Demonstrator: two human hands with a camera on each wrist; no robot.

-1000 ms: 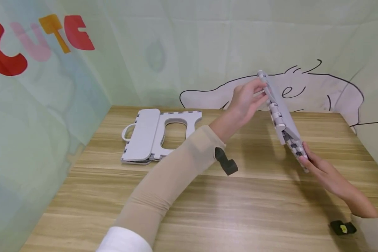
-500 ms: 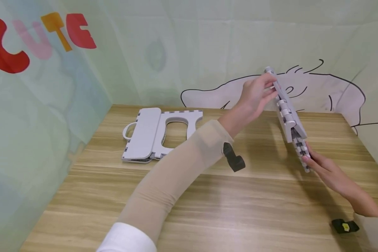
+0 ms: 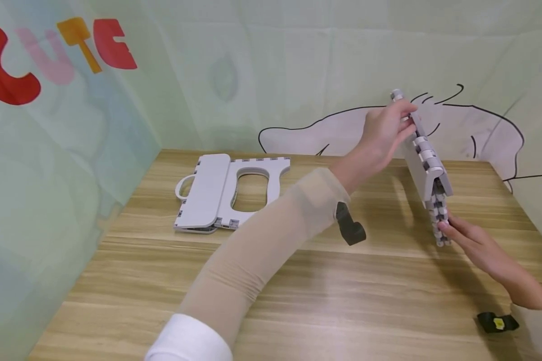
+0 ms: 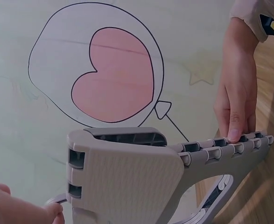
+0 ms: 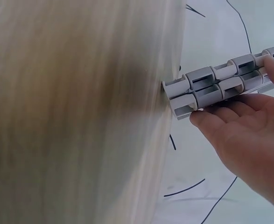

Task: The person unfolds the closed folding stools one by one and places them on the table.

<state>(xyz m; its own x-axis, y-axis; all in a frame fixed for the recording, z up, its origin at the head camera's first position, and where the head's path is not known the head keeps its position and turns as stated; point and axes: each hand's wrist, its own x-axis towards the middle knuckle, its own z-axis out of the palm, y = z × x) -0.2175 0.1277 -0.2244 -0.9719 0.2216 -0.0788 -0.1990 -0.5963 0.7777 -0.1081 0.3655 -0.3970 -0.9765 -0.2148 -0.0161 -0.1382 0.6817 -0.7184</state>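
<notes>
Pale green printed cloth [image 3: 298,65] at the back and left, with coloured letters [image 3: 76,35] spelling CUTE at upper left; below it, a wood-grain tabletop [image 3: 343,301]. Left hand [image 3: 384,133]: reaches across to the right, fingers bent over the raised end of a folded stool [image 3: 419,168], pinching the thin handle [image 4: 58,199] there. Right hand [image 3: 481,245]: grasps the same stool by its lower end, thumb to one side, fingers along the other, around the hinge knuckles [image 5: 223,71]. Held stool: over the right part of the table, turned edge-on, slanting up from right hand to left hand, top panel bent into a narrow V. Lower end close to the wood; contact hard to tell. On the left, towards the back and well apart from the held one, a second stool [image 3: 205,193] lying flat, with a loop handle [image 3: 178,186] at its left side and a waisted cutout. In front of its near right corner, the left sleeve [image 3: 253,260]. At each wrist, a black strap [image 3: 350,225].
</notes>
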